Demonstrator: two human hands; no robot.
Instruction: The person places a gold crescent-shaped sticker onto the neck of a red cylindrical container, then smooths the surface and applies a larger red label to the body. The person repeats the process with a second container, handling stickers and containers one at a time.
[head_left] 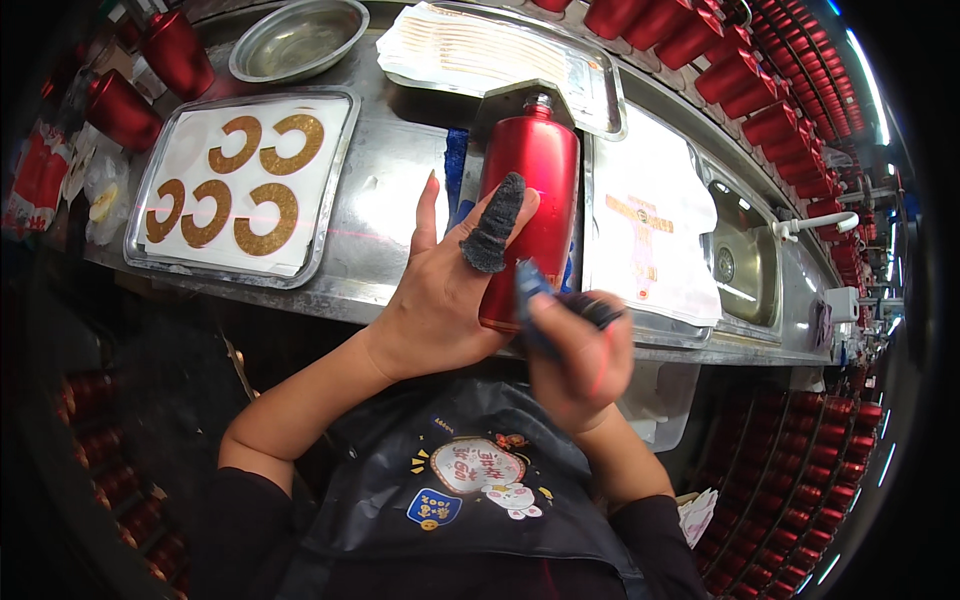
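A shiny red metal bottle with a bare threaded neck lies at the front of the steel bench, its neck pointing away from me, on a dark angular support. My left hand steadies it from the left, fingers stretched along its side and a dark grey sleeve on one finger. Low on the bottle, my right hand is closed around a small dark blue-grey piece, smeared by motion and of a kind I cannot make out. A dark sleeve also covers one of the right fingers.
Left is a tray with gold C-shaped pieces on white sheets. A metal bowl and another sheet-filled tray stand behind. White printed sheets lie right, beside a sink. Red bottles line the back.
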